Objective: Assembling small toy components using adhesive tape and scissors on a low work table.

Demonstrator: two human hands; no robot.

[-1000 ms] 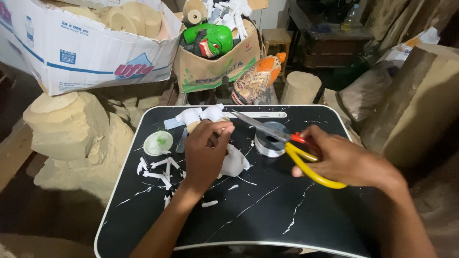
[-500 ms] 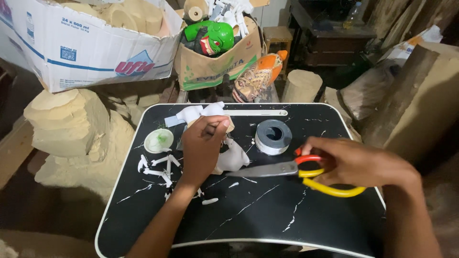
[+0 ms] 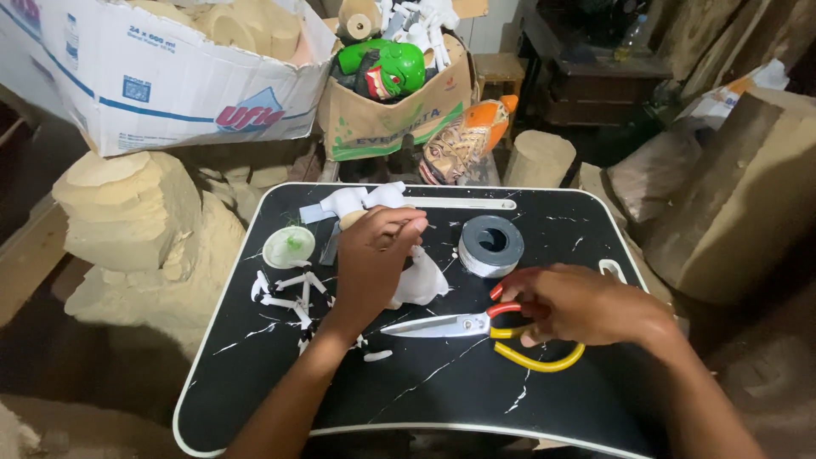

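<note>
Scissors (image 3: 463, 325) under R fingers (image 3: 534, 316)

Left hand (image 3: 374, 259): bare, no ring or glove seen.
Right hand (image 3: 578, 303): bare too.
Forearms: no sleeves, no watch.

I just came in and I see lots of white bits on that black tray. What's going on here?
A person sits over a black tray table with white marbling. The left hand rests on a white clay-like figure. The right hand lies on the handles of scissors with yellow and red grips, which lie flat on the tray with blades closed. Beside them sit a grey roll of tape, a round pale green lid and small white scraps.
</note>
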